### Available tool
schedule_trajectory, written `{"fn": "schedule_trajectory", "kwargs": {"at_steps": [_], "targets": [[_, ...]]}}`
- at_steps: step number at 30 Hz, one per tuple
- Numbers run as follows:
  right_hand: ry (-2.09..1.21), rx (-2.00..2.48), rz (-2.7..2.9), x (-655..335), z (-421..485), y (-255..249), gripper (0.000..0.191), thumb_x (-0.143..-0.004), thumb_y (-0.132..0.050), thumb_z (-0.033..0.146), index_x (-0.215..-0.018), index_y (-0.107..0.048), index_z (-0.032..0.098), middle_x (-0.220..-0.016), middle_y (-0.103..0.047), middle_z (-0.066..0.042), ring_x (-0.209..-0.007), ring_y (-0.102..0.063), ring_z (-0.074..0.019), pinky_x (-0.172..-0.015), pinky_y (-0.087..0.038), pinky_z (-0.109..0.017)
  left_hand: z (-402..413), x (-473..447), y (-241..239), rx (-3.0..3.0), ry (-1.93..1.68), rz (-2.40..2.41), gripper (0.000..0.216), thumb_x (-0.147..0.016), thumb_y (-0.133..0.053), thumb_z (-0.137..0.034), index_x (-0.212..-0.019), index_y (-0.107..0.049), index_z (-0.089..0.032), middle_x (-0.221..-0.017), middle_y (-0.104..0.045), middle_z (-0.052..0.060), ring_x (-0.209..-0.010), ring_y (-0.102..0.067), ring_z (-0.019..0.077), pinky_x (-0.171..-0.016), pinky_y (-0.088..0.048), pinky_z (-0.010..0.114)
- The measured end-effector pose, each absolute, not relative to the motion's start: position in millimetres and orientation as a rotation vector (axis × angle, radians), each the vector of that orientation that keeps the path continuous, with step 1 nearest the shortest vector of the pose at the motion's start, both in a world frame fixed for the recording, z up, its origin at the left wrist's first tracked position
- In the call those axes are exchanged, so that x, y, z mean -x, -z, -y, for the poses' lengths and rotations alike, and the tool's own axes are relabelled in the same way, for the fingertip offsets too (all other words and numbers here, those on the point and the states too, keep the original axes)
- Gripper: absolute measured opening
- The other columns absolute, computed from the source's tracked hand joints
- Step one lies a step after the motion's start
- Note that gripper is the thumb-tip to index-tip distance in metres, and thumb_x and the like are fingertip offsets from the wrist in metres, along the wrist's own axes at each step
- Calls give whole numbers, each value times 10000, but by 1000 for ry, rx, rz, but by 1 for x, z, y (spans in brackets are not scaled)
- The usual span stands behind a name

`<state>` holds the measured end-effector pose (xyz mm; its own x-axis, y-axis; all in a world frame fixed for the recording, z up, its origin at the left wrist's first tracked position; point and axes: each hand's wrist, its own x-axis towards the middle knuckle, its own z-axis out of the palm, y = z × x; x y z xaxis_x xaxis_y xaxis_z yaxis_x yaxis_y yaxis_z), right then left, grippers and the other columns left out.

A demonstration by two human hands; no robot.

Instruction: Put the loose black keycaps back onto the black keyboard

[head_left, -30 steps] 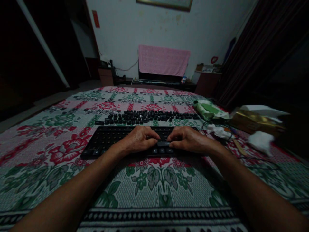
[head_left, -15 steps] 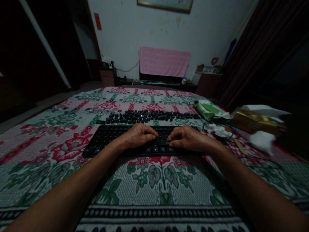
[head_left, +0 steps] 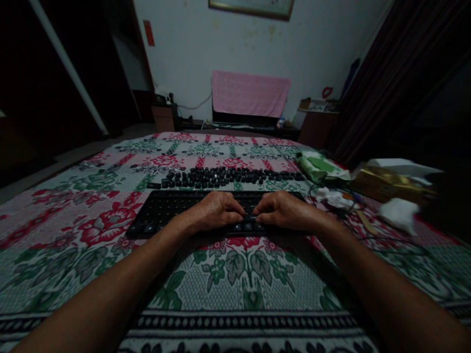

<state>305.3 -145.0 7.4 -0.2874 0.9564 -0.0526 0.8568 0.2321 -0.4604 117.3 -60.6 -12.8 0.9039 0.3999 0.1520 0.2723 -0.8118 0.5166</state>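
A black computer keyboard [head_left: 176,206] lies on the flowered cloth in front of me, with bare key sockets over much of it and keycaps along its front row. My left hand [head_left: 219,210] is over the middle of it, fingers curled and thumb close to the fingertips; what is between them is hidden. Just to the right, my right hand [head_left: 281,210] has thumb and fingers closed around a dark keycap [head_left: 253,217] with a white marking, at the keyboard's surface. Behind the keyboard lies a long band of loose black keycaps [head_left: 209,177].
On the right stand a green-and-white tissue pack [head_left: 322,166] and a gold box [head_left: 390,182]. Crumpled white tissue [head_left: 399,215], a flat wooden stick [head_left: 366,223] and dark cable lie near my right forearm. The patterned cloth [head_left: 235,274] covers the whole surface.
My left hand has shifted slightly right and toward me, closer to the right hand. My right hand has moved slightly left, its fingers still at the marked keycap.
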Motion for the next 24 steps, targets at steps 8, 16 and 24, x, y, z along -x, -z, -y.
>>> {"fn": "schedule_trajectory", "kwargs": {"at_steps": [8,16,24], "targets": [[-596,1687,2287,-308,142,-3,230,-703,-485,266,-776,-668,148,-738,-624,-26,-634,-525,-98,-584,-370,-186,59,-120,17,-2583,-352,-522,233,-678,-528,-278,-867,-649,-217,-727,-555,-4,-650,-496,86,-580,-352,178],[-563,1732,2269,-307,141,-1,235,-704,-486,288,-788,-664,161,-740,-636,-21,-626,-533,-100,-576,-372,-191,56,-117,13,-2380,-281,-520,249,-671,-536,-270,-853,-651,-145,-724,-576,18,-646,-517,94,-576,-384,182],[-530,1720,2301,-306,141,-1,241,-717,-464,283,-781,-659,158,-724,-633,-18,-615,-530,-100,-564,-366,-191,49,-111,11,-2398,-254,-473,281,-669,-542,-289,-899,-632,-154,-798,-580,20,-692,-522,97,-616,-385,180]]}}
